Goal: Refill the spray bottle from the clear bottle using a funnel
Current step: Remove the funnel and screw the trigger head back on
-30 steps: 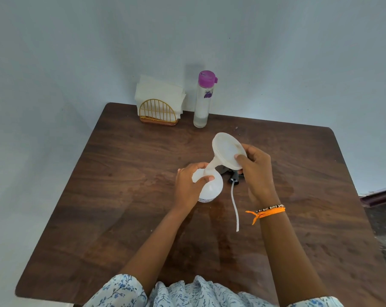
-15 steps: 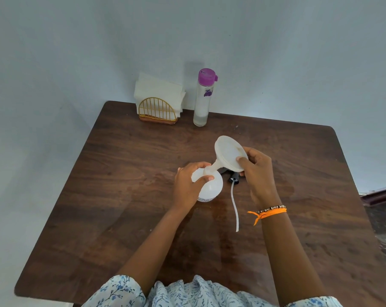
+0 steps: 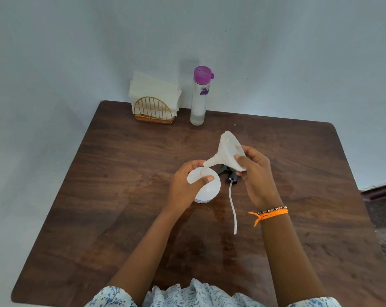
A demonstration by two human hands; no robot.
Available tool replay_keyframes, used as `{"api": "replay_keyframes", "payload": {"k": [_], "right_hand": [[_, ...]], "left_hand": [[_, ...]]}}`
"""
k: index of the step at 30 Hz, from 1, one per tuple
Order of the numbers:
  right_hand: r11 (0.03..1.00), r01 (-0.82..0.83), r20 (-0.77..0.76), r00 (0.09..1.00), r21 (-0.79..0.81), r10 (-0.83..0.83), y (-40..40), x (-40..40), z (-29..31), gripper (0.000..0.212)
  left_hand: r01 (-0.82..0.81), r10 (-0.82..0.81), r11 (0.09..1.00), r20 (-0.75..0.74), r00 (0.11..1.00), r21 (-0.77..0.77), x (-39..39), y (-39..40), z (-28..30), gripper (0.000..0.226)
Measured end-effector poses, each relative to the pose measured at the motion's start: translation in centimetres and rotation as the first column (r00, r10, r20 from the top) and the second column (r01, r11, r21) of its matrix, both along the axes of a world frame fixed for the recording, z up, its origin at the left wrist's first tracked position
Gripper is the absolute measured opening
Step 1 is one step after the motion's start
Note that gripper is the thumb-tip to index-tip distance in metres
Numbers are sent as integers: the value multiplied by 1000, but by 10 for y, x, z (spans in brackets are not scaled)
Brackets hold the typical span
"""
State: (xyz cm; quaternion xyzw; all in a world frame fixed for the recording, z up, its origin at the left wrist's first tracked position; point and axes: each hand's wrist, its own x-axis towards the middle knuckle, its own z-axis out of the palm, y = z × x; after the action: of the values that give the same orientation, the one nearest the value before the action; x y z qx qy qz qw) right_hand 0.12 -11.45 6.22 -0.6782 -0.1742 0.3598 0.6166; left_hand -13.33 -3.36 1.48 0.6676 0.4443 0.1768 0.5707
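Note:
The white spray bottle [image 3: 206, 190] stands uncapped at the middle of the brown table [image 3: 121, 185]. My left hand [image 3: 185, 185] grips its shoulder from the left. A white funnel [image 3: 228, 151] leans to the right, its spout tip at the bottle's mouth, and my right hand [image 3: 256, 176] pinches its wide cone. The black spray head with its long white dip tube [image 3: 232, 204] lies on the table just right of the bottle, partly hidden behind the funnel. The clear bottle with a purple cap [image 3: 198, 100] stands closed at the back edge.
A gold wire napkin holder with white napkins [image 3: 153, 103] stands at the back left, beside the clear bottle. A pale wall rises right behind the table. The floor shows past the table's right edge.
The funnel has tipped further right and its spout has settled at the bottle's mouth. My right hand shifted slightly right with it. My left hand stayed on the bottle.

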Motion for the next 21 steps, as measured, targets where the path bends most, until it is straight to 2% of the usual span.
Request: {"api": "replay_keyframes", "payload": {"k": [4,7,9,11,16,21], "right_hand": [[993,104,-19,994,54,-103,10,11,-9,21],[979,198,185,965,-39,-188,26,26,-21,18],[972,216,351,921,-95,-171,41,39,-29,18],[965,236,439,883,-113,-164,60,55,-40,17],[934,291,536,833,-206,-141,108,98,-75,14],[922,294,549,828,-254,-112,137,128,-101,15]], "left_hand": [[-16,25,997,125,992,-71,6,11,6,21],[-18,31,997,159,987,-82,19,30,8,27],[-2,11,997,135,991,-71,32,44,7,25],[12,-4,997,102,995,-75,46,58,3,18],[75,-74,993,16,997,-91,83,83,-11,17],[85,-88,994,-51,995,-62,108,105,-28,18]]}}
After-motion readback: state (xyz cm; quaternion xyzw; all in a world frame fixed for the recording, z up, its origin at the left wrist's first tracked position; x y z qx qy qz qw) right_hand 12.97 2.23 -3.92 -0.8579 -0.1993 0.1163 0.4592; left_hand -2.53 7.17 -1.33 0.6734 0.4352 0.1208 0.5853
